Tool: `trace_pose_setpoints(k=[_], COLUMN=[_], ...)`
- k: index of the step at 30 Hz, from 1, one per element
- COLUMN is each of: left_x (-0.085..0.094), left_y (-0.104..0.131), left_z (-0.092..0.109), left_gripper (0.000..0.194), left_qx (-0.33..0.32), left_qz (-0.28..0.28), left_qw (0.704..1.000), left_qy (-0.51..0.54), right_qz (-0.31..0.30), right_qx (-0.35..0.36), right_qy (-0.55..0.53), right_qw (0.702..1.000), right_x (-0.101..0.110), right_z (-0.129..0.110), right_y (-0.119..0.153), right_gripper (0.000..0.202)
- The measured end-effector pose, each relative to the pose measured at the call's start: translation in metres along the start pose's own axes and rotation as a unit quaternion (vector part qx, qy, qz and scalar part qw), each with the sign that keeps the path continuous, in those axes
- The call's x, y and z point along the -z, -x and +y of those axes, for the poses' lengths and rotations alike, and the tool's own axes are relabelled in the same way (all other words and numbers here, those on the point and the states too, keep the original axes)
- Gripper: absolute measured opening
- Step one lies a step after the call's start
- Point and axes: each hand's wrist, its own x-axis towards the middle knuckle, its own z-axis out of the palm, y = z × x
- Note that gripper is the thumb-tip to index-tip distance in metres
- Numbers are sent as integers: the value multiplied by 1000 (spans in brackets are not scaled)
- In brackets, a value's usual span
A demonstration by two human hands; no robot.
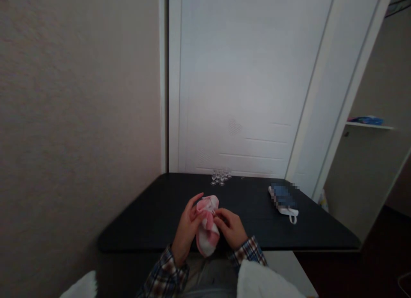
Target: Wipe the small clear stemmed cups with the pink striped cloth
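Observation:
A soft pink-and-white, sock-shaped piece of cloth [208, 236] is held up between my hands over the table's near edge. My left hand [189, 223] grips its left side, with the thumb across the front and the fingers behind. From the right, my right hand [231, 226] pinches the cloth near its gathered middle. A small pale detail shows at those fingertips, too small to make out. Beyond my hands, several small clear objects [220, 176] stand in a cluster at the back of the table.
The dark table [150, 221] stands against a white panelled door [257, 75], with a textured wall [80, 118] at left. A white-edged device with a strap [284, 199] lies on the table's right side. White cloth [263, 281] shows at the bottom.

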Motion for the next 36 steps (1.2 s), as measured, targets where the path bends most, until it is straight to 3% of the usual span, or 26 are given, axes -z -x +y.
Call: trace_pose_setpoints(k=[4,16,21,36], left_x=[0,2,2,0], left_y=[-1,-3,-3,-3], left_z=[0,-3,-4,-2], left_gripper=[60,58,55,55], left_qx=[6,-4,-13,-9], left_qz=[-6,-13,-10,-2], left_qw=[1000,1000,1000,1000], left_qy=[-5,-6,-16,-17], right_qz=[26,52,23,33], right_qx=[-30,-9,13,16], right_qy=[9,50,57,66], right_qw=[999,997,998,997], right_x=[0,-3,-2,-1], right_z=[-1,-1,0,-1], right_y=[0,0,0,2], right_gripper=[17,16,17,19])
